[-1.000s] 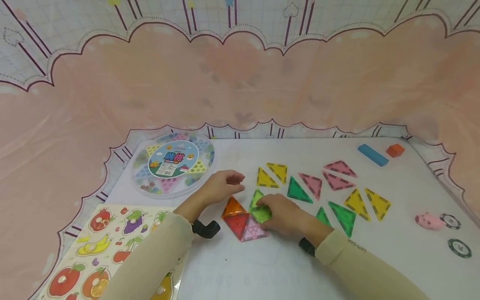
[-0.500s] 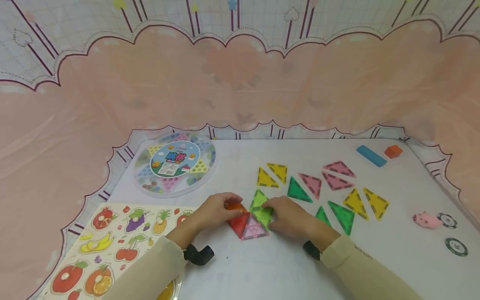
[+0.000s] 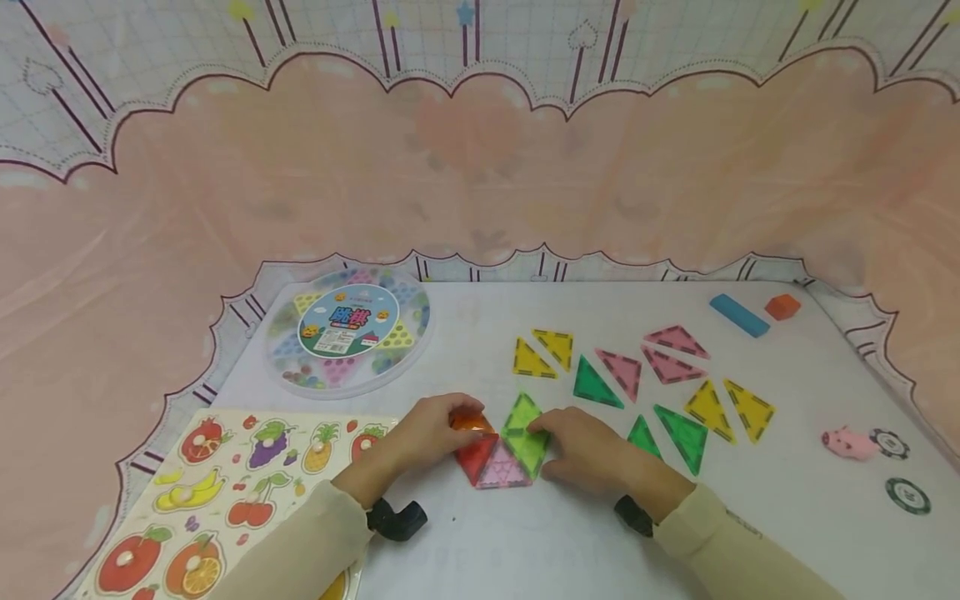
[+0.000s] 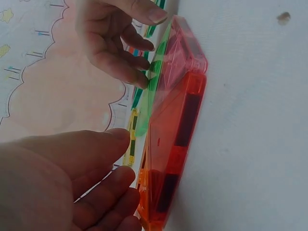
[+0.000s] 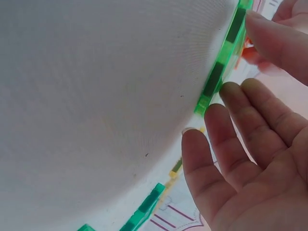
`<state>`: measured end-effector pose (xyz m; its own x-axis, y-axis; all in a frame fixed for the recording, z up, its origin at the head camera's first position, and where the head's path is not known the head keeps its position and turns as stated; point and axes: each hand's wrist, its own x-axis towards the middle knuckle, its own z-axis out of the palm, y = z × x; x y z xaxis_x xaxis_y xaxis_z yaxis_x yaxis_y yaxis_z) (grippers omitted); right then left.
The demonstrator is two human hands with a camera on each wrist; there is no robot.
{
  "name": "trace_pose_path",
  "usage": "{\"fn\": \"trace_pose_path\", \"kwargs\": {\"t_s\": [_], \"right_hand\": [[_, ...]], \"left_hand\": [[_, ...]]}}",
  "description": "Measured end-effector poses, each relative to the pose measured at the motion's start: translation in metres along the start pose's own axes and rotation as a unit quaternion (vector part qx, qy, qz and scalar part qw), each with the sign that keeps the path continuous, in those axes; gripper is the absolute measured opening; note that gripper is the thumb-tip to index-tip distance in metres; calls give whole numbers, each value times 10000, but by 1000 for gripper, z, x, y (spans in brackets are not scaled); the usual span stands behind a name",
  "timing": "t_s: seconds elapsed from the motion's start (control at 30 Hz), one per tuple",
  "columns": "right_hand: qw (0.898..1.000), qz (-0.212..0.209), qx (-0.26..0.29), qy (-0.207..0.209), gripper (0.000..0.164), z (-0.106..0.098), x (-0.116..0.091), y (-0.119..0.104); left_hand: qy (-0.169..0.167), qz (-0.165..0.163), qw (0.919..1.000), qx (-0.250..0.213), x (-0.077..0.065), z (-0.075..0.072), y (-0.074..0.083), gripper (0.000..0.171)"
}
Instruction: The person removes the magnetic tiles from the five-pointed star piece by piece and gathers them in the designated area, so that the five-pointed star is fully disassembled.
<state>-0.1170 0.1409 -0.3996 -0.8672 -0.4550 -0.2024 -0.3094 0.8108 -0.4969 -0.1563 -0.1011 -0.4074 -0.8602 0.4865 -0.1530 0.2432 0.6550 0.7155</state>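
Note:
My left hand (image 3: 442, 433) rests its fingertips at an orange triangle tile (image 3: 471, 423), which borders a red triangle tile (image 3: 474, 458). In the left wrist view its thumb and fingers (image 4: 126, 180) are extended, with the fingertips right at the orange edge. Beside the red piece lies a pink patterned triangle tile (image 3: 504, 471). To its right, light green translucent tiles (image 3: 521, 417) form a rhombus shape. My right hand (image 3: 588, 446) touches the green rhombus's right side; in the right wrist view its fingers (image 5: 226, 130) are fairly straight along that green edge.
Loose yellow tiles (image 3: 532, 360), green tiles (image 3: 682, 437) and pink tiles (image 3: 675, 367) lie to the right. A round game box (image 3: 348, 383), a fruit board (image 3: 213, 475), a blue block (image 3: 740, 315), an orange block (image 3: 782, 307) and a toy pig (image 3: 850, 442) stand around.
My left hand has come down from above onto the orange tile. The green tiles now form a neater rhombus beside the pink tile, with my right hand staying at its right side.

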Motion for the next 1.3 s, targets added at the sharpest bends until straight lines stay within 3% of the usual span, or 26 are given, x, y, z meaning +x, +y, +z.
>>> {"fn": "trace_pose_path", "kwargs": {"t_s": [0.53, 0.73, 0.93, 1.3], "right_hand": [[9952, 74, 882, -419, 38, -7, -13, 1], [9909, 134, 1332, -145, 34, -8, -10, 4], [9930, 579, 1023, 104, 43, -9, 4, 6], [9911, 746, 1073, -265, 50, -9, 20, 4]], "left_hand": [[-94, 134, 9999, 14, -11, 3, -2, 35], [-62, 137, 9999, 23, -14, 2, -1, 34], [-122, 177, 9996, -197, -15, 2, 4, 35], [-87, -42, 9998, 165, -20, 8, 6, 42]]}}
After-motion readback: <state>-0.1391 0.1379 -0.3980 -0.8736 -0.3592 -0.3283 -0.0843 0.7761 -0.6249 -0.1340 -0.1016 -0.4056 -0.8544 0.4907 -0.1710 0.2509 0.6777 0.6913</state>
